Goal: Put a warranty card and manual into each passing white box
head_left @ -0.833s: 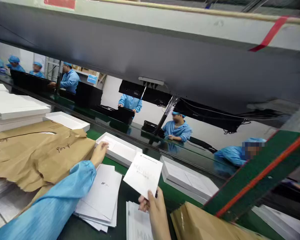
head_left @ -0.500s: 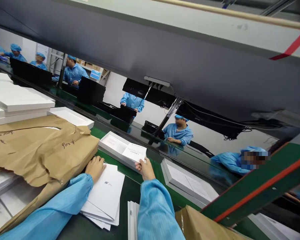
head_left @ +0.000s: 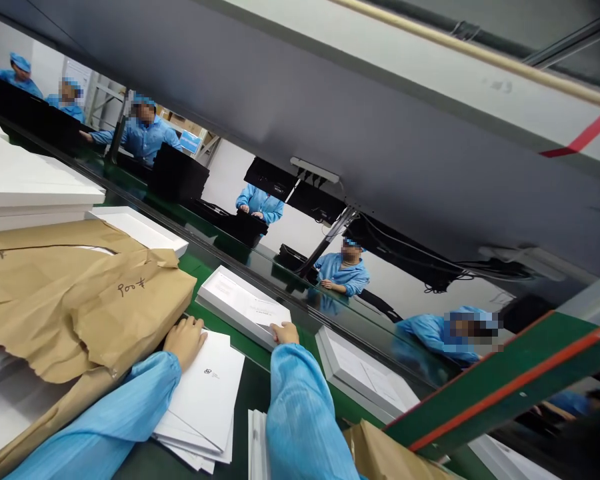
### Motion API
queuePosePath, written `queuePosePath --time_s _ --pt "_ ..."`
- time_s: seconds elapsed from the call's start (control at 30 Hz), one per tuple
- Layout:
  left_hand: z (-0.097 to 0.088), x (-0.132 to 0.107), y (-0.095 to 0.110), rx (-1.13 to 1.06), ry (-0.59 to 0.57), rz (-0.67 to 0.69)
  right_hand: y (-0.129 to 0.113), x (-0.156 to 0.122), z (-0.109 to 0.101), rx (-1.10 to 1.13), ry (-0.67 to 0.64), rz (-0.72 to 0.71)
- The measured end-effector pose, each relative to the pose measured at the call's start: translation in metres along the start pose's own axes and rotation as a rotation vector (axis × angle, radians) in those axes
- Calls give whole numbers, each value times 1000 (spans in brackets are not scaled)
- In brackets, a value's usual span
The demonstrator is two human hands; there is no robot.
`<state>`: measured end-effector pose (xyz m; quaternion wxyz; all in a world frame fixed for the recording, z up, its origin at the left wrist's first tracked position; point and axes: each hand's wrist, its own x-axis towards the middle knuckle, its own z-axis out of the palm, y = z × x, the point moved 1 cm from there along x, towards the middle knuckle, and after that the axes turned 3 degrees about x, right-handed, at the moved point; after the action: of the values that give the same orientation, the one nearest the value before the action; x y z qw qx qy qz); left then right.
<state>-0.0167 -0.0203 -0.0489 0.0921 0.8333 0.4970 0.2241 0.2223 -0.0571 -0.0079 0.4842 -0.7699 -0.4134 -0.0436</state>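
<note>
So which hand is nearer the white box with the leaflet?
Right. The right hand is at the white box's near corner, on its edge; the left hand rests on the stack of white sheets, apart from it.

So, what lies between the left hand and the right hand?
Head view: a corner of the white sheets and a strip of green belt.

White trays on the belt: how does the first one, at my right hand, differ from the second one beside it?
First tray: the right hand rests at its near corner, by a white card lying in it; second tray: no hand touches it. First tray shows almost whole, near the brown paper; second tray is partly hidden behind a slanted green bar. Both are shallow, white, rectangular, flat on the green belt.
</note>
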Motion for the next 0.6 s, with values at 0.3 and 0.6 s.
queuePosePath --time_s 0.3,0.6 --pt "-3 -2 0 -48 -15 -16 -22 -3 -3 -462 -253 30" --pt "-2 0 -2 -66 -69 -30 -39 -29 -11 -369 -390 -102"
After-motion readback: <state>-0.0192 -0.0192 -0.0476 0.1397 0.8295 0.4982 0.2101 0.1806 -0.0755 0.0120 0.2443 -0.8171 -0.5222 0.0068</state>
